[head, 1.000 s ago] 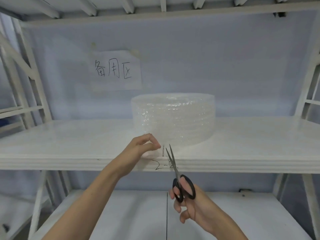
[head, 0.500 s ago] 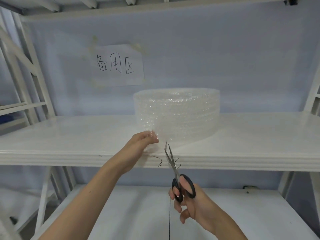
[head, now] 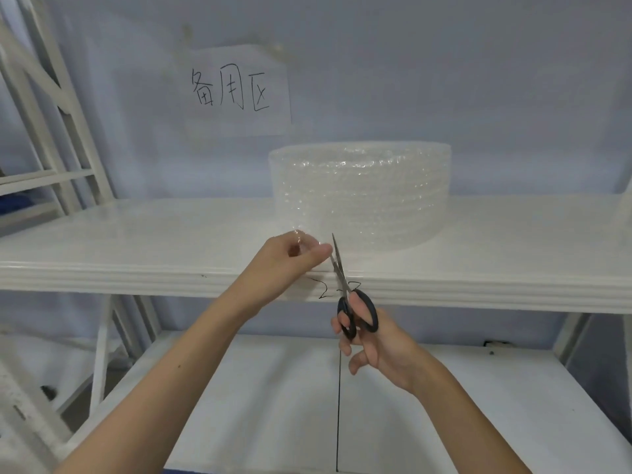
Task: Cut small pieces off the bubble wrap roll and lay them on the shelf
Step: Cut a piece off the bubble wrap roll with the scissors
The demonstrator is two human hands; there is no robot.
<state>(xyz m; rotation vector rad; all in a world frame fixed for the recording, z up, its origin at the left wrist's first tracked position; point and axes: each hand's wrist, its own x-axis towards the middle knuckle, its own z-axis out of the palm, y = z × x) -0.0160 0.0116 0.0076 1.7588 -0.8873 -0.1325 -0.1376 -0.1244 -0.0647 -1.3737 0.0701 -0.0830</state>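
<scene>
White metal shelving against a pale lilac wall fills the frame, with a white paper sign (head: 239, 88) bearing black handwritten characters taped up in the upper centre. On the middle white shelf board (head: 136, 248) stands the clear, squat bubble wrap roll (head: 360, 196), a little right of centre, its winding axis upright and its flat end on the board. Its loose tail comes off the lower left of the roll toward the shelf's front edge.

At frame centre the left hand (head: 294, 256) pinches that tail between curled fingers and thumb. Below and right of it the right hand (head: 372, 340) has its fingers through the loops of the black-handled steel scissors (head: 343, 285), whose long axis runs nearly straight up the frame, tips at the wrap just beside the left thumb. The blades look almost closed.

To cut well, I would keep the tail taut, feed the film deep into the blades, and cut straight across, parallel to the roll's axis, clear of the pinching fingertips.
</scene>
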